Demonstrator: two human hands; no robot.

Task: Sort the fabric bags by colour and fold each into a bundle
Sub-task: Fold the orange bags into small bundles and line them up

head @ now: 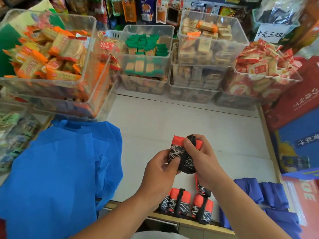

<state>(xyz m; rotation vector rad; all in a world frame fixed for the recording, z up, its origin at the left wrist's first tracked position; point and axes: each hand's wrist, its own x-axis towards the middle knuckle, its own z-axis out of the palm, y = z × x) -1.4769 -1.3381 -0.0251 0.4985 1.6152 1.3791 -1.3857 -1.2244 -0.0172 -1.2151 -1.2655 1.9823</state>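
Clutching the bundle (174, 152) in left hand (160, 169) and right hand (200, 157), cinch strap (191, 138) snug; park by finished bundles (183, 201) below hands.

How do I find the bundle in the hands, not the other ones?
Look at the white counter in front of the snack bins. Above its middle, the left hand and right hand grip one red-and-black bundle with white scribble lines. Its lookalikes lie in a row at the counter's near edge; only this one is held up.

Matt cloth bundle (183, 156); glossy clear plastic bins (146, 54); smooth white tabletop (189, 121).
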